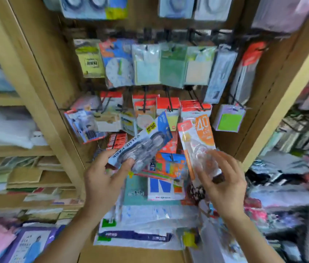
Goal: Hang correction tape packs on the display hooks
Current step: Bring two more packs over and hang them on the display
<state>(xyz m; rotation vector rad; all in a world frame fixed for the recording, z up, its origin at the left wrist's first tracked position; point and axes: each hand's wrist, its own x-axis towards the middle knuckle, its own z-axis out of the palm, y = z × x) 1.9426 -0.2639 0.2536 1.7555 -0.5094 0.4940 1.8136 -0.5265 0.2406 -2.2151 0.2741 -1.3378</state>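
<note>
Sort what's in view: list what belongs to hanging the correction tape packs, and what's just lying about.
For the job: blue pack in the left hand; orange pack in the right hand; display hooks.
Lying about: green notes hanging at right; white plastic bag below; stacked paper at left.

Blurred orange pack (199,137), top packs (95,8) cut off

left hand (102,179) 1 | right hand (224,181) 1 | blue pack (144,145) 1 | orange pack (203,133) 1
</note>
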